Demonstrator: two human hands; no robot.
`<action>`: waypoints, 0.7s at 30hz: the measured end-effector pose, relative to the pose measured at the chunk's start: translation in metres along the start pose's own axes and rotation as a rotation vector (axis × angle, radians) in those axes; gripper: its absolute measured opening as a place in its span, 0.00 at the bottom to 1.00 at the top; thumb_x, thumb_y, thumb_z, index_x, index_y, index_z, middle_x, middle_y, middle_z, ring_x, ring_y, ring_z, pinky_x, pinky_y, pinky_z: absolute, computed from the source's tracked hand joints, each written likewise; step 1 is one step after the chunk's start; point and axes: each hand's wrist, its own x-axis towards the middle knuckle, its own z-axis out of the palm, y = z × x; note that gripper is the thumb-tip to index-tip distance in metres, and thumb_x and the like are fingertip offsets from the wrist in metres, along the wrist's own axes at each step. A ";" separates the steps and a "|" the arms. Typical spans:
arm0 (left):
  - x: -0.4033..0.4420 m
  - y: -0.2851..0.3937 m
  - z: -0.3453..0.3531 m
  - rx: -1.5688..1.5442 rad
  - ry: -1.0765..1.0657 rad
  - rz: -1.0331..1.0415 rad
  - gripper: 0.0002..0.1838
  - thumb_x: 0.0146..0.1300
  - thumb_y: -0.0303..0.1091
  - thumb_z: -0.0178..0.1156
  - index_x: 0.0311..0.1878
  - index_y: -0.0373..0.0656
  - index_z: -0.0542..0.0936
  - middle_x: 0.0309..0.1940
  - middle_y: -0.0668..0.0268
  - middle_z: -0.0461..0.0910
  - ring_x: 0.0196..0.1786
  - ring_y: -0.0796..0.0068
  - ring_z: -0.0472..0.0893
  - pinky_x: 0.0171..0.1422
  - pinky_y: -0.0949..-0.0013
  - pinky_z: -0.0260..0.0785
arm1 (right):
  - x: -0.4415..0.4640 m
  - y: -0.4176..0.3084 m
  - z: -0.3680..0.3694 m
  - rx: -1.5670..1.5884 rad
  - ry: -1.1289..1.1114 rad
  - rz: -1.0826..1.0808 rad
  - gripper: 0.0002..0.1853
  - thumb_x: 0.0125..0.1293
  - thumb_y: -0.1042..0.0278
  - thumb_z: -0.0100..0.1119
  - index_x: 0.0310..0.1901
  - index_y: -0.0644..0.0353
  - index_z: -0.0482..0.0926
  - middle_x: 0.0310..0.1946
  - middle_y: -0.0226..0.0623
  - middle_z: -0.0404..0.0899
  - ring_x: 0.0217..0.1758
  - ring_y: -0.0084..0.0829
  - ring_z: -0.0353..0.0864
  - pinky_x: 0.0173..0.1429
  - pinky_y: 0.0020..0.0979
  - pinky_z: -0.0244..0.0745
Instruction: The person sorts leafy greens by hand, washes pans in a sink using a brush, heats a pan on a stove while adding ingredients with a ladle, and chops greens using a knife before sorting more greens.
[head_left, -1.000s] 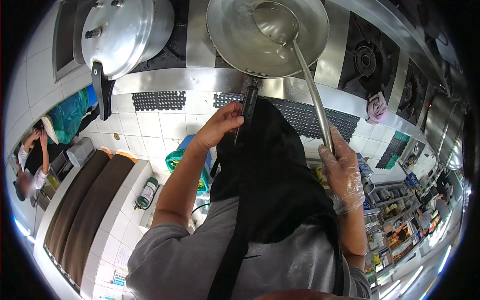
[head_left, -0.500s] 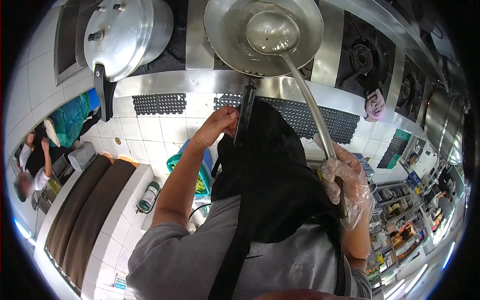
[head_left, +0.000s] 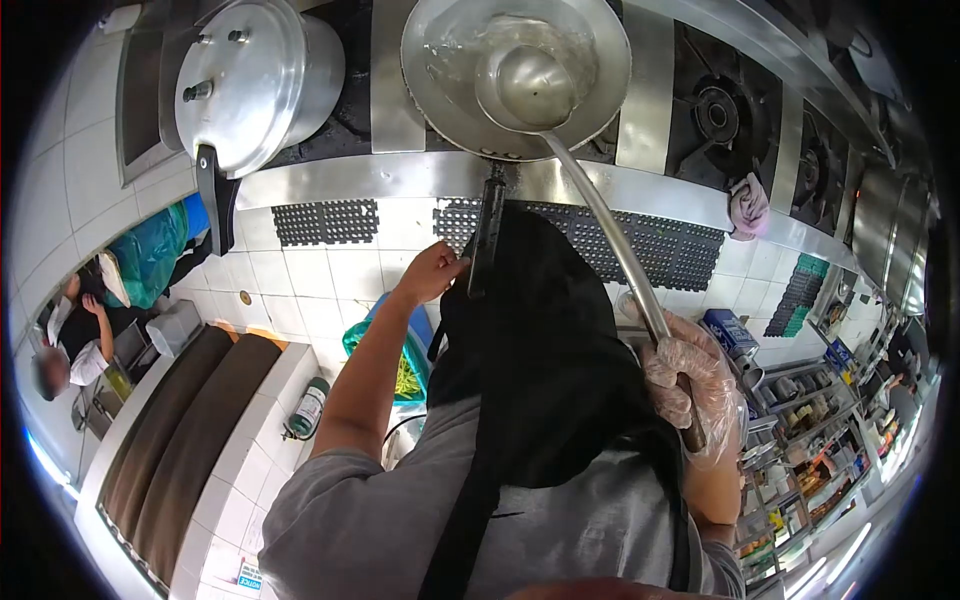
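My right hand (head_left: 690,375), in a clear plastic glove, is wrapped round the long metal handle of a ladle (head_left: 625,240). The ladle's round bowl sits in the clear liquid inside a metal wok (head_left: 415,95) on the stove. From the wok a dark handle (head_left: 487,235) points down towards my black apron (head_left: 540,350). Curled closed and bare, my left hand (head_left: 432,274) is just left of that handle. Its fingertips are at the handle's edge; whether they touch it I cannot tell. No object shows in its fingers.
A large pressure cooker (head_left: 245,85) with a black handle (head_left: 215,205) stands left of the wok. Burners (head_left: 717,112) and a pink cloth (head_left: 748,207) are to the right. Behind my left arm is a teal basket (head_left: 412,350) with green pieces. Another person (head_left: 80,340) is at far left.
The ladle's bowl has shifted slightly left and down in the wok, and the liquid is rippling. My left hand has moved a little left and down from beside the wok's handle.
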 end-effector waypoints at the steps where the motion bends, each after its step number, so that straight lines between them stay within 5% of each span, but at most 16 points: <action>1: 0.000 -0.004 0.000 0.048 0.032 -0.030 0.21 0.75 0.48 0.73 0.43 0.38 0.80 0.28 0.65 0.81 0.29 0.74 0.82 0.35 0.65 0.75 | -0.001 0.001 -0.001 0.001 -0.001 0.006 0.38 0.75 0.66 0.70 0.81 0.74 0.68 0.25 0.28 0.73 0.14 0.15 0.67 0.16 0.19 0.63; 21: 0.006 -0.040 0.001 -0.068 0.075 -0.130 0.23 0.74 0.47 0.73 0.43 0.34 0.79 0.29 0.61 0.81 0.25 0.71 0.82 0.31 0.63 0.76 | -0.016 0.005 0.008 0.069 -0.076 0.040 0.38 0.77 0.67 0.66 0.82 0.76 0.65 0.20 0.28 0.69 0.11 0.17 0.65 0.14 0.21 0.59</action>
